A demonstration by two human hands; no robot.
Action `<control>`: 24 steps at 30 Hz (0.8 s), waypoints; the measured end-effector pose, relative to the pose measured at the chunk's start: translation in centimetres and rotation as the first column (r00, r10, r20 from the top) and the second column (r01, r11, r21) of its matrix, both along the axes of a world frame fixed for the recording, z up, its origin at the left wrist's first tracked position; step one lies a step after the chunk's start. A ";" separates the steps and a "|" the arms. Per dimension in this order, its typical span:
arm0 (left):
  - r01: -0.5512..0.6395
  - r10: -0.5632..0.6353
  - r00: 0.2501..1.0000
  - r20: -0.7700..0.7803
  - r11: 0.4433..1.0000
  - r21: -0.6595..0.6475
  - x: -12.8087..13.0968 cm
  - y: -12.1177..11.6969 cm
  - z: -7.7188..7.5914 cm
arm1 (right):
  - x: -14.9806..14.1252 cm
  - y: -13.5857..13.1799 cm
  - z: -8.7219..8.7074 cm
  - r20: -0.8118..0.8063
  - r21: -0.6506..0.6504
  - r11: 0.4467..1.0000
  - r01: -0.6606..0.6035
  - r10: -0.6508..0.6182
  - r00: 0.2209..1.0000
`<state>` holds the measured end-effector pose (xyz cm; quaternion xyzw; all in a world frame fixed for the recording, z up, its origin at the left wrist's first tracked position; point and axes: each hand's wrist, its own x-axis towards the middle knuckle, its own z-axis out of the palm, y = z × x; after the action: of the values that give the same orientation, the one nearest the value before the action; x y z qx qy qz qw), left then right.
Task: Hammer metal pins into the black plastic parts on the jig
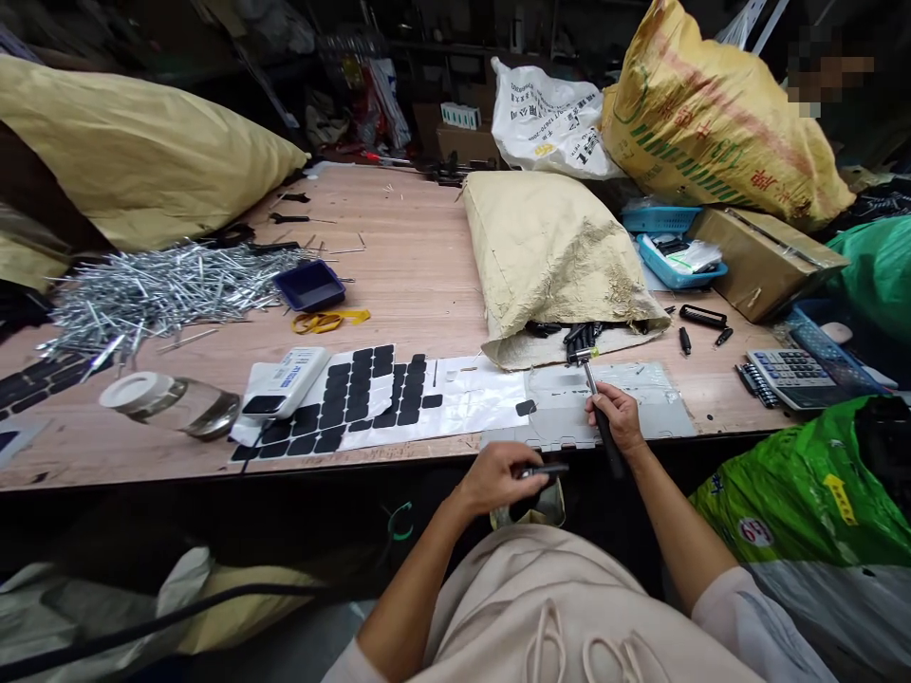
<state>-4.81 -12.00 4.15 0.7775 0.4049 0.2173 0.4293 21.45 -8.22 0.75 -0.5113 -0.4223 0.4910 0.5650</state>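
My right hand [622,417] is wrapped round the black handle of a small hammer [606,441]. Its silver head points away from me, close to the mouth of a cream woven sack [555,237]. Black pieces [584,334] spill from that opening. My left hand [498,476] is closed on a slim black piece [545,470] just off the table's front edge, above my lap. Fingers partly cover the piece, so its exact kind cannot be made out. Between the hands and the sack lies a grey sheet [604,403] on the table.
Sheets of black stickers [356,389], a white device [291,379] and a lidded jar [171,403] lie left. Beyond are a pile of metal rods [171,289] and a dark blue tray [309,285]. A calculator [790,375], cardboard box [769,256] and green bag [790,474] stand right.
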 end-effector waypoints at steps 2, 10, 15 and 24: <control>-0.032 0.025 0.984 -0.176 0.999 -0.036 -0.9 -2.5 -0.9 | 0.0 0.0 -0.1 -0.008 -0.005 1.000 -0.001 0.001 1.000; -0.019 -0.013 0.898 -0.440 0.998 -0.068 0.9 -0.8 -0.3 | -0.2 -0.1 -0.2 -0.001 0.012 1.000 -0.001 0.001 1.000; -0.170 0.258 0.919 -0.300 0.942 0.289 5.9 9.5 3.5 | -0.3 -0.1 -0.3 -0.005 0.022 1.000 0.009 -0.009 1.000; -0.219 0.412 0.730 -0.546 0.897 0.384 11.9 21.7 3.0 | -0.6 0.3 -0.4 -0.029 0.022 1.000 0.015 -0.015 0.999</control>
<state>7.04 9.67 7.10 0.7786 0.6126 0.0805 0.1097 20.89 -7.91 0.30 -0.5011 -0.4157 0.4893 0.5803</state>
